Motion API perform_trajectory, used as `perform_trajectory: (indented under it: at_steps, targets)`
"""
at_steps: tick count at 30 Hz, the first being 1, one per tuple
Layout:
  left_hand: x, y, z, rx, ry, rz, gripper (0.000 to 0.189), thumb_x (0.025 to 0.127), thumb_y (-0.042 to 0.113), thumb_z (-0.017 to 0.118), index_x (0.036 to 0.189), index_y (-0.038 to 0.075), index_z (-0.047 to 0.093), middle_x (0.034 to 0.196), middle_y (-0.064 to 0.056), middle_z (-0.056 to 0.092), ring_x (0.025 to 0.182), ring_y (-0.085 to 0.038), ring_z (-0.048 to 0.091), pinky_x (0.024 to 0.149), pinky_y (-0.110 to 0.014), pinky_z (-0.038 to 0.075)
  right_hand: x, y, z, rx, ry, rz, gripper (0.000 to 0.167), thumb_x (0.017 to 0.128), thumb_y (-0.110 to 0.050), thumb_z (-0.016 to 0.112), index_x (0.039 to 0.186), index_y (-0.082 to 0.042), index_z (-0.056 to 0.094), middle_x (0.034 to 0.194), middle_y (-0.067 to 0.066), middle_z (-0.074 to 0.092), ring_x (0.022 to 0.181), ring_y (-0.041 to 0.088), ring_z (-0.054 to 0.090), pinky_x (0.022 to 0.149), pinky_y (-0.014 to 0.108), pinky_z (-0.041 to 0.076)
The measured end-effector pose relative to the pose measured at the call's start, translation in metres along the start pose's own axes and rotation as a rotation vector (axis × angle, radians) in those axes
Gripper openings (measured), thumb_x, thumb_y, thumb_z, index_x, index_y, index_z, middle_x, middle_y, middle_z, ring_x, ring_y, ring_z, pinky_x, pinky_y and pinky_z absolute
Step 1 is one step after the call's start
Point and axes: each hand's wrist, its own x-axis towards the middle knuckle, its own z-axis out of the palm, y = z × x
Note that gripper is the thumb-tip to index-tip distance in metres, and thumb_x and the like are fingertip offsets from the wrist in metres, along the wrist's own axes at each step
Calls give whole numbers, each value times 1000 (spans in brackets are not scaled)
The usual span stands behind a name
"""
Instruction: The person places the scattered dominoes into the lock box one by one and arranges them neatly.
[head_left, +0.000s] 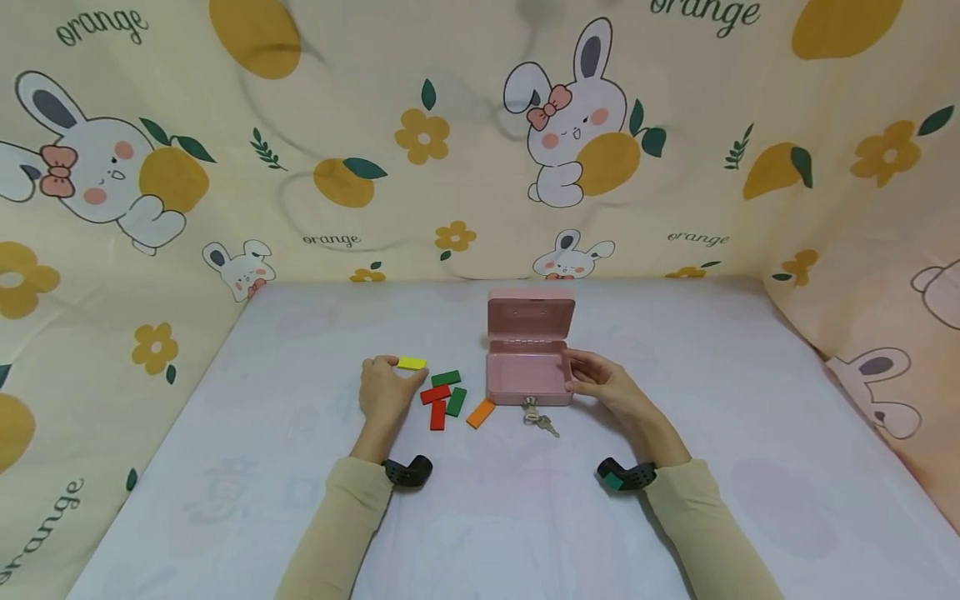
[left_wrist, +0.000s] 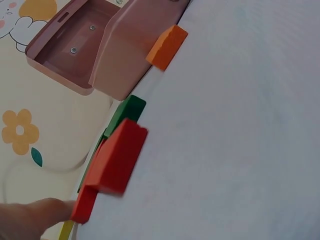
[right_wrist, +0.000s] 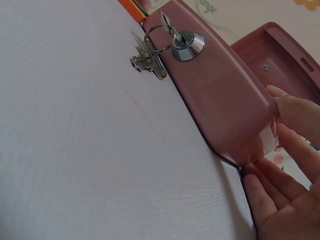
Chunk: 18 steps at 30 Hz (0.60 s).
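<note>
My left hand [head_left: 385,392] pinches a yellow block [head_left: 412,363] between thumb and fingers, left of the loose blocks. Only the thumb and a sliver of yellow show in the left wrist view. The pink cash box [head_left: 528,400] stands with its lid [head_left: 531,318] raised, its floor bare. My right hand [head_left: 611,387] holds the box's right wall; in the right wrist view one digit hooks over the rim while other fingers [right_wrist: 280,180] lie against the side and lower edge. Keys [right_wrist: 150,62] hang on a ring from the lock [right_wrist: 189,46] at the front.
Two red blocks [head_left: 437,415] and two green blocks [head_left: 456,402] lie in a loose cluster left of the box. An orange block [head_left: 481,414] rests by its front left corner. The white tabletop [head_left: 480,517] meets a printed cloth backdrop [head_left: 465,200] behind.
</note>
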Motion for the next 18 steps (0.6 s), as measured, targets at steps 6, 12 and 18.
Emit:
perform_trajectory:
  at_steps: [6,12,18]
  targets:
    - [2,-2,-3,-43,-30,-14,57,82,35,70,127,4,56,123,-19,51,108,-32,54,88,-43,47,0,-1,0,0,-3,4,64,91,-12,65,146,1,35,153,25,32,144,40,30,102,8,37]
    - [4,-4,-5,-106,-53,-29,54,81,31,72,127,7,59,117,-16,54,104,-29,55,81,-37,45,0,-1,-1,12,-3,5,64,90,-11,65,146,1,35,154,25,31,145,39,29,100,6,37]
    - [7,-7,-7,-132,-63,-22,55,81,28,73,129,7,58,112,-14,53,100,-26,50,81,-34,43,0,-1,0,6,-6,-6,64,90,-10,65,146,2,35,153,26,32,144,40,30,99,5,37]
